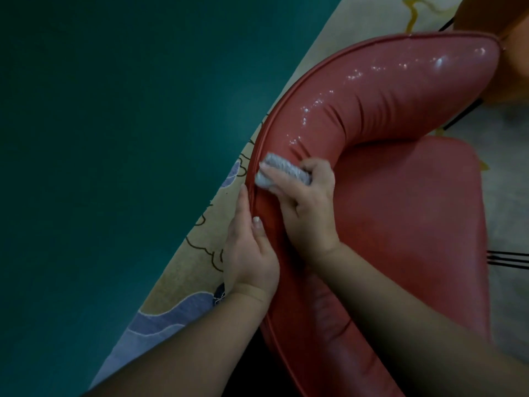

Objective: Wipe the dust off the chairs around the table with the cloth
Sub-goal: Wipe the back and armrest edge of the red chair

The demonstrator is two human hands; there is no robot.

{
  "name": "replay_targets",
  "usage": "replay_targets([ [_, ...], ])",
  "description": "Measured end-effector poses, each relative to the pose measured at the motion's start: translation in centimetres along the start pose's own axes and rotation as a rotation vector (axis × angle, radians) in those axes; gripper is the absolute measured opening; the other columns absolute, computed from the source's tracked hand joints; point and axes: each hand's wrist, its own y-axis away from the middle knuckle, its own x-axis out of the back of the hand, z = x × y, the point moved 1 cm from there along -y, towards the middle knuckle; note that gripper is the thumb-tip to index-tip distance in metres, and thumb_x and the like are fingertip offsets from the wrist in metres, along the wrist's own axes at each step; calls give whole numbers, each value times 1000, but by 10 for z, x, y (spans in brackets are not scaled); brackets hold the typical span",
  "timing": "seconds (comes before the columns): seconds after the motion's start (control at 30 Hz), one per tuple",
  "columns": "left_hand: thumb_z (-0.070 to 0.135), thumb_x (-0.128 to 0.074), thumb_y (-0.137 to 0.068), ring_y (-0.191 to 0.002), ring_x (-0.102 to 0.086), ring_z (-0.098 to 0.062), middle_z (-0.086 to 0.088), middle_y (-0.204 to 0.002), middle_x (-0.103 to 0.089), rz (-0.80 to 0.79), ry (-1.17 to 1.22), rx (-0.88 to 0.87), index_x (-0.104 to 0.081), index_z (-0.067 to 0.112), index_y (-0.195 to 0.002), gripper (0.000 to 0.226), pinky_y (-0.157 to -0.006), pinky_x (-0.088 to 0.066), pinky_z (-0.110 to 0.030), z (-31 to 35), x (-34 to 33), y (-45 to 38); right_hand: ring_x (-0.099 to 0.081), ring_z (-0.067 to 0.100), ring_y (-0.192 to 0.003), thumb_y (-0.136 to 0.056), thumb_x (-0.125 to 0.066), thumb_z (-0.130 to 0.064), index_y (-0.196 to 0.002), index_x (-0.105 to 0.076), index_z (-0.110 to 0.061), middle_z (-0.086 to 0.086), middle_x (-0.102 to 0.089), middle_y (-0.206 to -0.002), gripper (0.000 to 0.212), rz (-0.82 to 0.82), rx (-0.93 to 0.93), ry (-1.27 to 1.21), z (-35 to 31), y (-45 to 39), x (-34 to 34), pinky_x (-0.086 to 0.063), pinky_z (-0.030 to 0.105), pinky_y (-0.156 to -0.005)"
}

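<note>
From the head view, your right hand (307, 207) pinches the folded grey cloth (282, 172) against the curved backrest of the red chair (400, 213), on its outer rim. Your left hand (252, 247), fingers straight, presses the piped edge just beside the cloth, likely to steady it for wiping.

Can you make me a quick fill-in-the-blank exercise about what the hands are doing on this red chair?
1. The right hand grips a folded grey ____ against the chair's curved backrest.
2. The left hand rests along the backrest's outer ____.
3. The chair's upholstery is ____ in colour.
4. Beside the chair stands a dark ____ table.

Missing words: cloth; edge; red; green
</note>
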Motion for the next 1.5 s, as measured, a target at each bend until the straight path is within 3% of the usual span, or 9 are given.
replay_targets([
  [0.1, 27, -30, -95, -123, -33, 6, 6, -145, -40, -3, -3, 2, -27, 24, -150, 55, -95, -17, 6, -1, 0, 0, -45, 30, -98, -88, -64, -15, -115, -70, -26, 11, -44, -106, 29, 16, -35, -42, 5, -14, -5, -37, 31, -94],
  [0.3, 27, -30, -95, -129, -36, -1, 0, -149, -40, -1, -21, 6, -26, 25, -150, 55, -100, -20, 1, -1, 0, 1, -48, 30, -99, -89, -59, -23, -119, -62, -32, 7, -40, -107, 31, -32, 14, -105, 10, 27, 4, -46, 48, -90],
  [0.53, 29, -30, -95, -129, -48, -18, -3, -147, -45, -3, -38, 5, -26, 28, -150, 55, -105, -35, -22, 0, 0, 2, -45, 29, -98, -90, -63, -15, -117, -68, -27, 5, -38, -105, 30, 38, -36, -61, 13, -8, -7, -39, 33, -94],
  [0.67, 28, -30, -94, -132, -45, -17, -2, -149, -42, -7, -42, 4, -26, 28, -150, 55, -103, -29, -12, 2, 1, 2, -48, 26, -102, -90, -60, -15, -122, -60, -30, 8, -40, -109, 35, -62, -27, -185, 13, 48, 10, -47, 44, -92],
  [0.8, 26, -30, -95, -134, -39, -9, 7, -148, -36, 5, -34, -12, -26, 24, -150, 55, -104, -25, -7, 2, 0, 1, -49, 32, -95, -88, -65, -10, -117, -68, -22, 12, -41, -102, 32, -8, -58, -113, 14, 12, 0, -46, 48, -89],
  [0.93, 27, -29, -96, -132, -33, 1, 16, -145, -30, 10, -16, -21, -26, 23, -150, 54, -105, -24, -5, 2, -1, 1, -47, 29, -98, -89, -63, -8, -120, -66, -20, 9, -38, -103, 34, 92, -124, -157, 17, -15, -8, -45, 41, -95],
  [1.07, 29, -29, -96, -131, -34, 1, 16, -145, -31, 6, -23, -7, -25, 27, -150, 54, -104, -23, -3, -1, -1, 2, -47, 18, -100, -89, -61, -12, -124, -58, -27, 7, -40, -106, 38, 42, -127, -223, 14, 31, 3, -43, 25, -96],
  [1.3, 28, -28, -101, -138, -34, -6, 10, -154, -31, -115, -3, 41, -18, 33, -152, 52, -100, -21, 0, 4, 2, -3, -47, 15, -99, -91, -60, -11, -124, -56, -29, 9, -41, -107, 39, 61, -196, -221, 14, 27, 11, -43, 22, -96],
  [1.5, 38, -25, -103, -133, -43, -19, 3, -151, -40, -174, -65, 103, -22, 36, -151, 48, -101, -29, -21, 18, -6, -54, -47, 14, -93, -91, -57, -12, -127, -53, -30, 6, -39, -104, 40, 195, -306, -227, 29, -6, 21, -38, 10, -92],
])
